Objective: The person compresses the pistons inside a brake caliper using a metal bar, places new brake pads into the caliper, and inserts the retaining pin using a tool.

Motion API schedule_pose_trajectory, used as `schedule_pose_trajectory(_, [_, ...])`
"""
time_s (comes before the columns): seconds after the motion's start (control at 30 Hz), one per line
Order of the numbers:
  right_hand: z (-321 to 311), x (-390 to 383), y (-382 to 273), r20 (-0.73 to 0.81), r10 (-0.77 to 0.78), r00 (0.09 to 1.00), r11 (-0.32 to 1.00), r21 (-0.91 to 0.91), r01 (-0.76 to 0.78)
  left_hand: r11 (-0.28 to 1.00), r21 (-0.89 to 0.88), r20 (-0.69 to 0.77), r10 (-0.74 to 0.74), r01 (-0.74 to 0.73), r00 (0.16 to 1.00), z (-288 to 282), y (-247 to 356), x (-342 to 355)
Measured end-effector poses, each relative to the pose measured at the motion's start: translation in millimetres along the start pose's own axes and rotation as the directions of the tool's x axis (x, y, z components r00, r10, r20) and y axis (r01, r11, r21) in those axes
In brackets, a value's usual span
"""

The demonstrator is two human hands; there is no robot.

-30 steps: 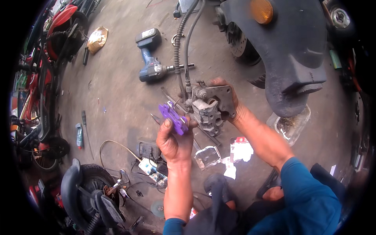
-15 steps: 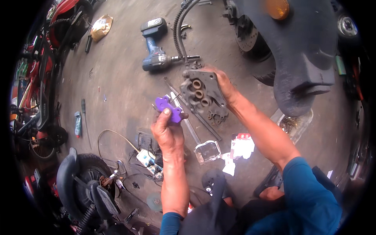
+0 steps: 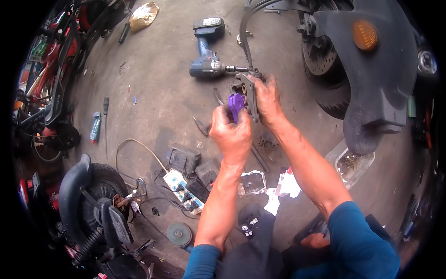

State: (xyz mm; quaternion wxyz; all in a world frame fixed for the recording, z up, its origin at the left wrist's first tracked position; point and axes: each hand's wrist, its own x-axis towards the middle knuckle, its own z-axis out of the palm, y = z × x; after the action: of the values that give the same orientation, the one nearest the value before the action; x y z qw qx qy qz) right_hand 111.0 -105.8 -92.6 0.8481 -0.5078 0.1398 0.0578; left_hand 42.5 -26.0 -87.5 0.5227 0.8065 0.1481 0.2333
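Your left hand (image 3: pixel 231 136) is pinching the purple part (image 3: pixel 236 102) between its fingers, holding it at the open side of the grey caliper (image 3: pixel 251 95); contact is escaping confirmation. Your right hand (image 3: pixel 270 103) is gripping the caliper. Alignment is appearing partial, seating unfinished.

Grey-brown flr (image 3: pixel 160 97), stained in spots, carries: blue/blk cordless driver (image 3: pixel 206 66) top ctr; tan pkg (image 3: pixel 144 17) upper L; screwdriver (image 3: pixel 106 108) just beside tube (image 3: pixel 95 128), L; pwr strip (image 3: pixel 182 191) w/ plugs (image 3: pixel 194 204), lower ctr; clear tray (image 3: pixel 372 161) w/ small bits (image 3: pixel 354 162), R.
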Motion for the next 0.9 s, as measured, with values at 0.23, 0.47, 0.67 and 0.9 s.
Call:
schedule_pose_trajectory(0.23, [-10, 11, 14, -0.073, -0.045, 0.996, 0.996, -0.084, 0.039, 0.990, 0.140, 0.015, -0.034, 0.031, 0.999, 5, 12, 17])
schedule_pose_trajectory(0.47, [-11, 12, 13, -0.066, -0.037, 0.997, 0.998, -0.056, 0.033, 0.983, 0.185, 0.024, 0.007, -0.011, 1.000, 9, 12, 17])
schedule_pose_trajectory(0.67, [-4, 7, 9, -0.100, -0.017, 0.995, 0.998, -0.057, 0.011, 0.956, 0.259, 0.031, 0.132, -0.135, 0.991, 5, 12, 16])
schedule_pose_trajectory(0.9, [-15, 12, 15, -0.116, 0.023, 0.993, 0.995, -0.093, -0.033, 0.952, 0.265, 0.122, 0.124, -0.152, 0.985, 4, 10, 7])
